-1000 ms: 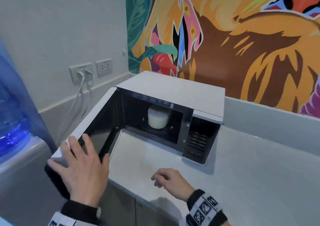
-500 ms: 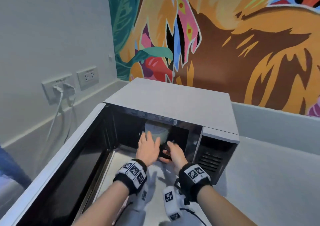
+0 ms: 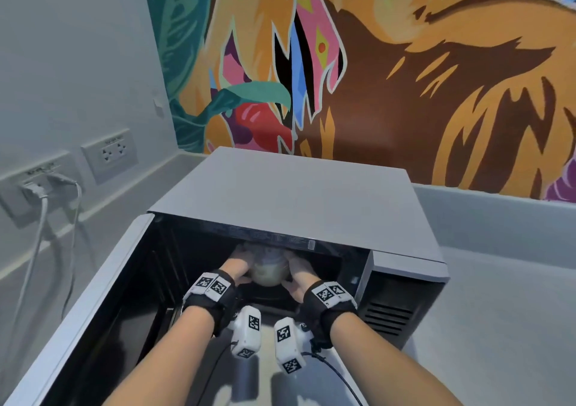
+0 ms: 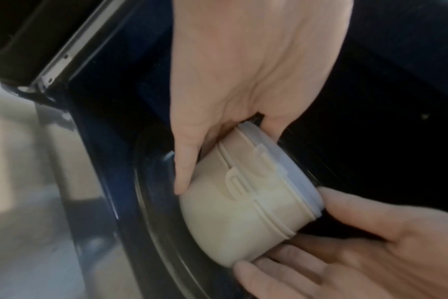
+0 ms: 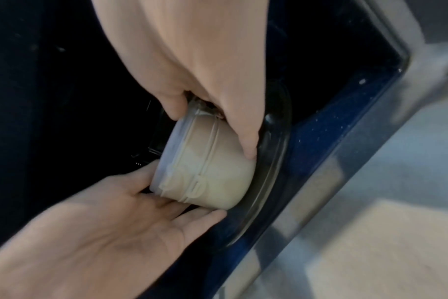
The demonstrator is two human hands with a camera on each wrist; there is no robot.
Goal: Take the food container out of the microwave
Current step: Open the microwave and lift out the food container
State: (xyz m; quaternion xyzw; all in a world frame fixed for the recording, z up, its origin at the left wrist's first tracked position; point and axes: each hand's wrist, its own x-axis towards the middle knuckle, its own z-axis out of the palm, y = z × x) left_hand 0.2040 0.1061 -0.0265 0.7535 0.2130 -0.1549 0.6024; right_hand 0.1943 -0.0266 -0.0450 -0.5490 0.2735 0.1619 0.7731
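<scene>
Both arms are reaching into the microwave (image 3: 280, 187), which stands on the grey desk (image 3: 498, 327) with its door (image 3: 78, 312) swung wide to the left, and there's the food container (image 3: 268, 270), a round cream tub with a pale lid, deep in the dark cavity on the glass turntable (image 5: 274, 161). The left hand (image 3: 238, 265) has it from the left side: in the left wrist view that hand (image 4: 243, 70) comes down from the top, thumb pressed along the tub's wall near the base, fingers wrapped round the far side by the lid rim, clamped on the food container (image 4: 246, 206). The right hand (image 3: 299, 276) mirrors it from the right; in the right wrist view it (image 5: 192, 60) drops in from above, thumb down the wall toward the base, fingers hooked over the lid edge, gripping the food container (image 5: 205, 172) too. In each wrist view the other hand shows at the bottom, palm up, fingers cupped against the tub. Whether the base is on the turntable or just clear of it, I cannot tell. Black wristbands with white marker blocks sit on both wrists. Behind the microwave, a bright orange mural (image 3: 405, 78) covers the wall, and on the left wall there are sockets (image 3: 109, 156) with plugs and cables (image 3: 40, 218) hanging down.
</scene>
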